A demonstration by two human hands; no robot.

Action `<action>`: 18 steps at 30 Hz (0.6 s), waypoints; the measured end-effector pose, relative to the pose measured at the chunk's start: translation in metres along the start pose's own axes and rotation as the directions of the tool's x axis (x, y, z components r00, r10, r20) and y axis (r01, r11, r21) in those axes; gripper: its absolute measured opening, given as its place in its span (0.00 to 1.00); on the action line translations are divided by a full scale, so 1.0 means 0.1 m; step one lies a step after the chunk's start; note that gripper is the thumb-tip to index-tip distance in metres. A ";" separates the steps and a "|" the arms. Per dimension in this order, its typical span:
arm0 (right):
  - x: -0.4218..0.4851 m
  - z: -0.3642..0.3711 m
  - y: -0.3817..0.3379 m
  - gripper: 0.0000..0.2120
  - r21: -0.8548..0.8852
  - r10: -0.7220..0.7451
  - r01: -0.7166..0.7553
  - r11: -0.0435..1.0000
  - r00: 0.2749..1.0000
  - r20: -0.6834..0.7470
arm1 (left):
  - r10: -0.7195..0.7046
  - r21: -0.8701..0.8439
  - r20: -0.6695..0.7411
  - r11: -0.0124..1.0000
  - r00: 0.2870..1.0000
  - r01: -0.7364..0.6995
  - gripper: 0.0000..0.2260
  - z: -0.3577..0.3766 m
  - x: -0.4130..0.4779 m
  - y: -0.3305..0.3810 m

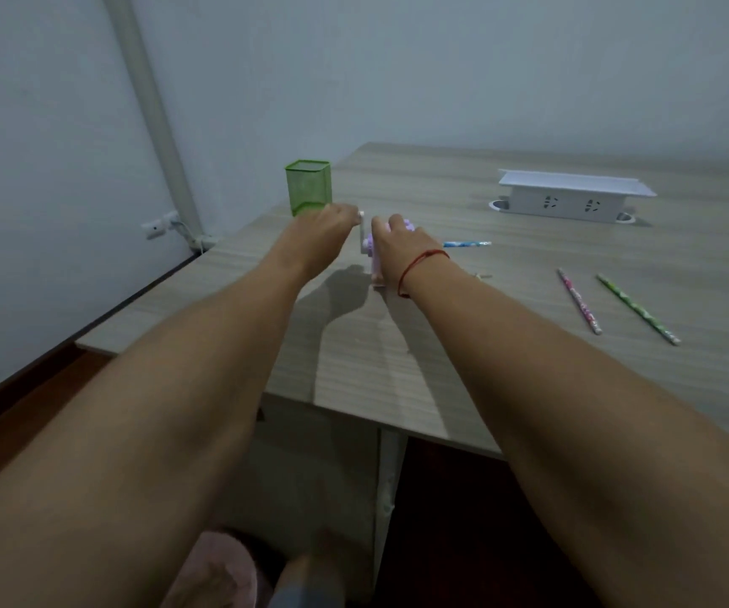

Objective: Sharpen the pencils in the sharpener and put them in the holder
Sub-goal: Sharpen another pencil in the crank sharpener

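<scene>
The sharpener (370, 253) is sitting near the left part of the table (507, 379), a small lilac plastic box that I am judging to be light and quick to skid or tip if it is cranked with nothing bracing it. So I am pressing down on it with my right hand (398, 239), fingers curled over its top and gripping the body. A blue pencil (467, 244) is sticking out of its right side, lying level just above the tabletop. It looks thin and stiff, with a lead that I expect would snap under sideways force.

My left hand (332, 223) is reaching for the white crank (361, 232), fingertips closing together on its knob. That knob is the place to hold, because the thin arm looks as if it could bend.

Behind my left hand the green mesh holder (308, 186) is standing upright, with no pencil showing above its rim. It is probably light too, so a gentle drop should suit it best.

Well off to the right, a pink pencil (580, 300) and a green pencil (637, 308) are lying apart on the wood. A white socket box (573, 197) is sitting beyond them.
</scene>
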State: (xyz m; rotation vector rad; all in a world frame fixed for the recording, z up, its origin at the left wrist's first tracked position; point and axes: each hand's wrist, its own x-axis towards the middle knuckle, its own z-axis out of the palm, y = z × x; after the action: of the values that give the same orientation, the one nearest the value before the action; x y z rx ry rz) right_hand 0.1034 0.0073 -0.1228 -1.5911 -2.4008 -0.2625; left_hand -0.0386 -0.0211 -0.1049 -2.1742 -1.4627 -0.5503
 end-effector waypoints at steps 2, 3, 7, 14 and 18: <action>0.01 0.01 -0.02 0.19 0.023 0.016 -0.016 1.000 1.000 0.008 | 0.025 -0.034 -0.059 0.999 0.998 -0.027 0.08 0.00 -0.17 0.06; 0.01 0.01 -0.03 0.19 0.029 0.022 -0.023 0.999 0.999 0.024 | 0.027 -0.048 -0.062 0.998 0.998 -0.030 0.07 0.00 -0.24 0.08; 0.03 0.00 -0.03 0.21 0.032 0.042 -0.044 0.999 0.998 0.053 | -0.010 -0.114 0.086 0.993 0.996 0.020 0.06 0.12 -0.58 0.27; 0.03 0.08 0.00 0.21 -0.009 -0.002 0.002 1.000 1.000 -0.024 | -0.158 -0.019 0.403 0.983 0.901 0.181 0.10 0.29 -0.24 0.22; 0.02 0.12 0.00 0.24 -0.008 0.013 -0.014 1.000 0.999 -0.039 | -0.225 0.034 0.330 0.973 0.917 0.226 0.11 0.30 -0.01 0.19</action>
State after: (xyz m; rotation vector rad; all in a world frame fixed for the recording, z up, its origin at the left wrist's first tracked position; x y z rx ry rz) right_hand 0.1010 0.0123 -0.1338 -1.5902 -2.3619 -0.2994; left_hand -0.0195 -0.0109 -0.1330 -2.1935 -1.9084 -0.2667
